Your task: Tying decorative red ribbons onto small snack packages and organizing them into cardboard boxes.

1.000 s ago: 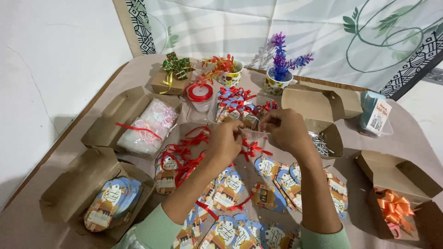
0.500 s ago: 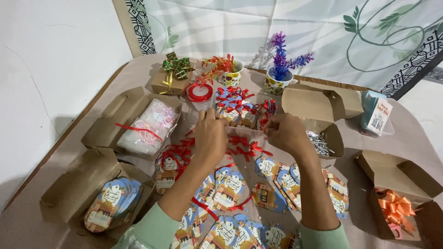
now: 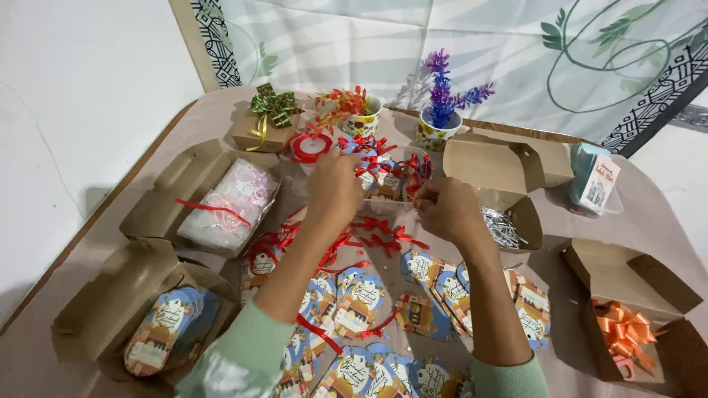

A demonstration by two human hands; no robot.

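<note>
Red-ribboned printed paper tags (image 3: 383,173) lie in a pile mid-table. Left hand (image 3: 333,188) rests on them; right hand (image 3: 442,210), just beside, is fisted; neither grip's contents can be made out.

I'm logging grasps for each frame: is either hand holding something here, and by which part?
It cannot be told for certain. Both hands, left hand and right hand, are seen from the back over the tray of ribboned tags, fingers curled and hidden.

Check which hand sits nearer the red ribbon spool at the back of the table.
Left. The left hand is just right of and below the red ribbon spool, close but apart. The right hand is farther right, beyond the tagged bows.
</note>
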